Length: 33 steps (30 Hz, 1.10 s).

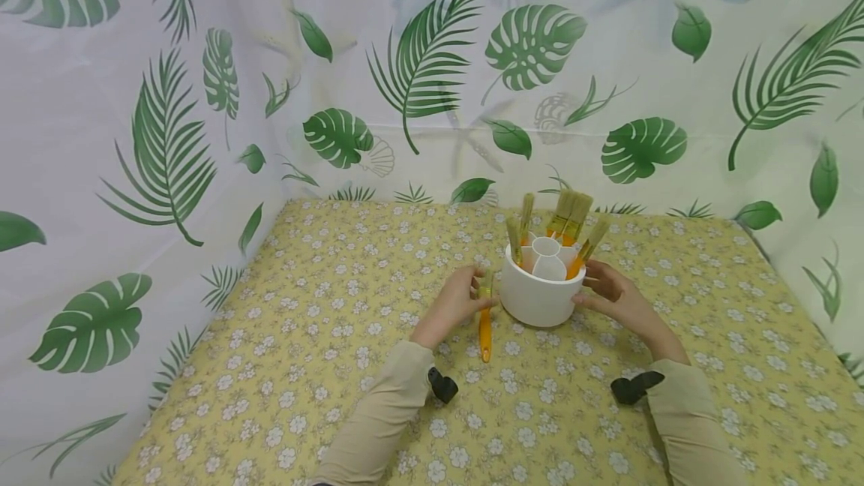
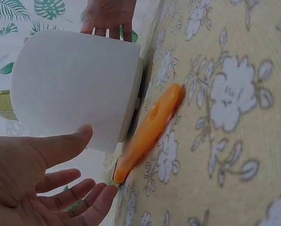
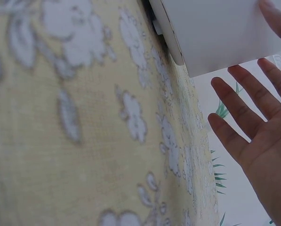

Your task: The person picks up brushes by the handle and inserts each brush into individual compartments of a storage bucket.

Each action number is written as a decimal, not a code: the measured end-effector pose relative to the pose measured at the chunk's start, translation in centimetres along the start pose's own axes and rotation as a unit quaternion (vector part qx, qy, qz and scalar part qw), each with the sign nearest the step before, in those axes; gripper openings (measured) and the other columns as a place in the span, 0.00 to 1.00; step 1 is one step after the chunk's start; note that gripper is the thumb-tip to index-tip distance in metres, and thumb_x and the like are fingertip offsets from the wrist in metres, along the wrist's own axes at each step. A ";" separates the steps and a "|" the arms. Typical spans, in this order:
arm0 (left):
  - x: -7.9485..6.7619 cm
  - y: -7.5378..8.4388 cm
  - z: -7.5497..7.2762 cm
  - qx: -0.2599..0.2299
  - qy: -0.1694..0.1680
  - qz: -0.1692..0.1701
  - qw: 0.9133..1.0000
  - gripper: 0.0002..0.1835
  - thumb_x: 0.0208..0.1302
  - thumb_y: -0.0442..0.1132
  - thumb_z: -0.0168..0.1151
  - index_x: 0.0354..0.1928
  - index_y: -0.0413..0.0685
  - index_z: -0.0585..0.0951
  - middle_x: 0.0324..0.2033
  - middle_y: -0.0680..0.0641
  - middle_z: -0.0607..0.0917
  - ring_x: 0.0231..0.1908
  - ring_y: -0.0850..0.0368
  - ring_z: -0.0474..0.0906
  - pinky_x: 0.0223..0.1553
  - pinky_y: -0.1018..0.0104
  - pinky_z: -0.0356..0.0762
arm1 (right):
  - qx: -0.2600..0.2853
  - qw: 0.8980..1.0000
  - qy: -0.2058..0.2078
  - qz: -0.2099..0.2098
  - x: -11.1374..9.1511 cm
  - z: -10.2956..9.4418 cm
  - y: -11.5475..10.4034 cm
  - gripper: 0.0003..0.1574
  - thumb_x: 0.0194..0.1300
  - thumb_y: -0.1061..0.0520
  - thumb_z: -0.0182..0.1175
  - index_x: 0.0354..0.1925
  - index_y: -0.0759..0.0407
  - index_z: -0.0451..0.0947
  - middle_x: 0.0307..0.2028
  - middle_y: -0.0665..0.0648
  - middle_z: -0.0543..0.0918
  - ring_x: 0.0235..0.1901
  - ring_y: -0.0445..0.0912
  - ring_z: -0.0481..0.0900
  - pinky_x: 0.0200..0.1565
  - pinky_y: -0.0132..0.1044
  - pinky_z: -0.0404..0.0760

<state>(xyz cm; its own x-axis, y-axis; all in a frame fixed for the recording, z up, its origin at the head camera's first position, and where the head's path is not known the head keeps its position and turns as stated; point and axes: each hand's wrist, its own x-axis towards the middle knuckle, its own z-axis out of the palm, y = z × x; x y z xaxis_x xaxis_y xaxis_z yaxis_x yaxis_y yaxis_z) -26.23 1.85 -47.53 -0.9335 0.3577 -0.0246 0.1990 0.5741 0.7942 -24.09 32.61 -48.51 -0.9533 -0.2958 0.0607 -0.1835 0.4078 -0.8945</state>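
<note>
A white round organizer [image 1: 538, 300] with several compartments stands on the table, and paintbrushes [image 1: 565, 217] stick up out of it, bristles upward. Just left of it, a paintbrush with an orange handle [image 1: 485, 337] lies on the cloth. My left hand [image 1: 457, 298] is beside that brush, fingers loosely spread; in the left wrist view the little fingertip is close to the orange handle [image 2: 149, 132], and whether they touch I cannot tell. At the organizer's right side is my right hand [image 1: 622, 306], its fingers [image 3: 236, 106] extended and spread near the white wall [image 3: 220, 37].
A yellow floral cloth [image 1: 324, 321] covers the table. Leaf-printed white sheets [image 1: 432, 148] hang behind it and along the left side. Black wrist devices [image 1: 442, 385] are strapped over both beige sleeves.
</note>
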 end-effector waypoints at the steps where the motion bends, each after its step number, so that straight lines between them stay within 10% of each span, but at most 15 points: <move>1: 0.0 0.0 0.0 -0.001 -0.001 -0.002 1.000 0.30 0.58 0.45 0.65 0.59 0.41 0.69 0.48 0.42 0.75 0.47 0.48 0.75 0.40 0.63 0.78 | -0.001 1.000 0.000 -0.001 0.0 0.0 0.0 0.45 0.64 0.54 0.59 0.71 0.59 0.47 0.67 0.67 0.58 0.64 0.66 0.59 0.55 0.64 0.67; 33: -0.9 0.0 0.5 0.011 -0.035 -0.036 0.999 0.33 0.52 0.41 0.70 0.57 0.34 0.68 0.28 0.49 0.75 0.25 0.59 0.70 0.22 0.71 0.69 | -0.002 1.000 0.000 0.000 -0.1 0.1 -0.3 0.46 0.64 0.53 0.59 0.71 0.60 0.47 0.66 0.68 0.58 0.63 0.66 0.59 0.55 0.64 0.68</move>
<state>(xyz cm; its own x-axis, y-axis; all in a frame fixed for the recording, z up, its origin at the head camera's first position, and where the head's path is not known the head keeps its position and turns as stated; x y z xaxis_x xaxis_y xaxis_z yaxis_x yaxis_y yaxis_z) -25.23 1.91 -47.86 -0.9225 0.3655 -0.1242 0.1393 0.6152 0.7760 -23.93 32.46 -48.29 -0.9532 -0.2961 0.0613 -0.1852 0.4112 -0.8925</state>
